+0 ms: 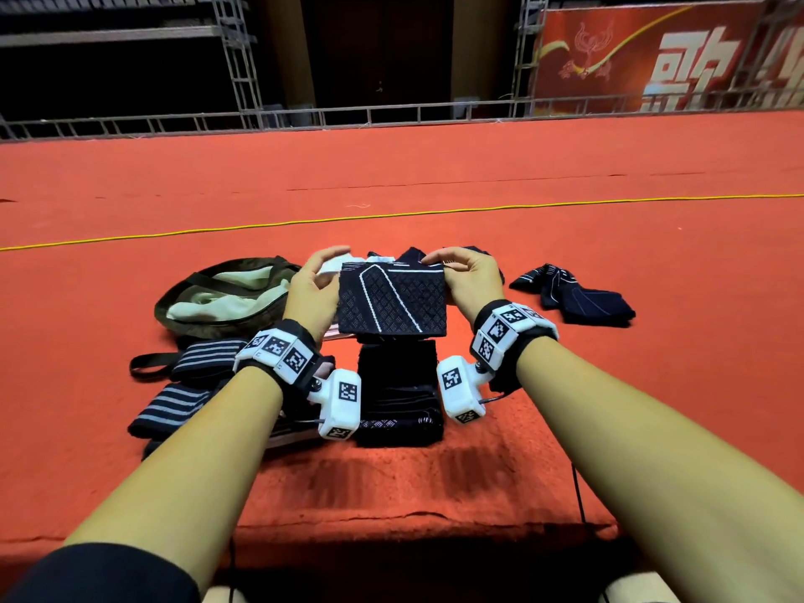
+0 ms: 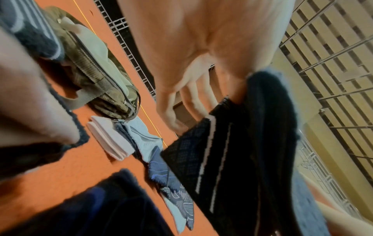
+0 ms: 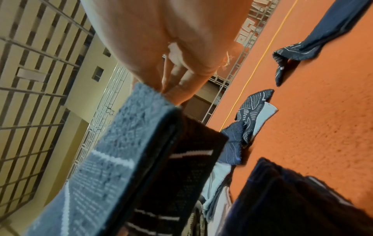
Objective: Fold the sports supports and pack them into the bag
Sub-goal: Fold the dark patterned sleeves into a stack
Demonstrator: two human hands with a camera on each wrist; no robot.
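**Folding well under way, bag not yet packed**

Nearest the lens, two bare forearms reach out over the red carpet [image 1: 565, 263], each wrist strapped with a white marker-covered camera band. Between them, held up off the carpet, is a dark patterned support [image 1: 391, 298] with white stripes, already doubled over. The left hand [image 1: 311, 289] pinches its left edge, thumb on the near face and fingers curled behind; the right hand [image 1: 472, 280] pinches the top right corner the same way. Both wrist views confirm cloth caught between thumb and fingers.

By size, the rest of the scene reads as follows. The olive bag [image 1: 226, 298] lies open to the left with its pale lining showing; no support can be seen inside it. A folded dark stack [image 1: 398, 393] sits directly below the held piece. Two striped wraps [image 1: 209, 361] lie rolled or folded at lower left, near the bag strap. To the right, well apart, an unfolded dark support [image 1: 574, 298] sprawls on the carpet. More pieces, pale and dark, lie behind the hands.

Judged from this, folding is partly done, and all packing remains.
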